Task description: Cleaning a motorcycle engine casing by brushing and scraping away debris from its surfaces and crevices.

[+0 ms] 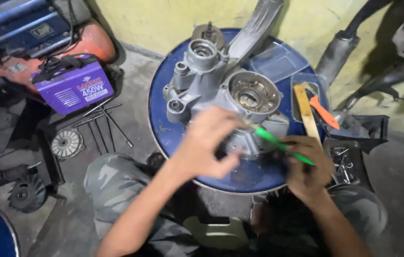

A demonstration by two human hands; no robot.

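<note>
Gripping a green screwdriver, the right hand aims it up-left toward the left hand, whose grip is unclear.

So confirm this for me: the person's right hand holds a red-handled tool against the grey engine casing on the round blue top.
Not quite: the handle is green, not red. The head view shows the right hand gripping a green-handled tool with its tip at the grey engine casing on the round blue top. The orange-handled tool lies untouched in a tray to the right.
</note>
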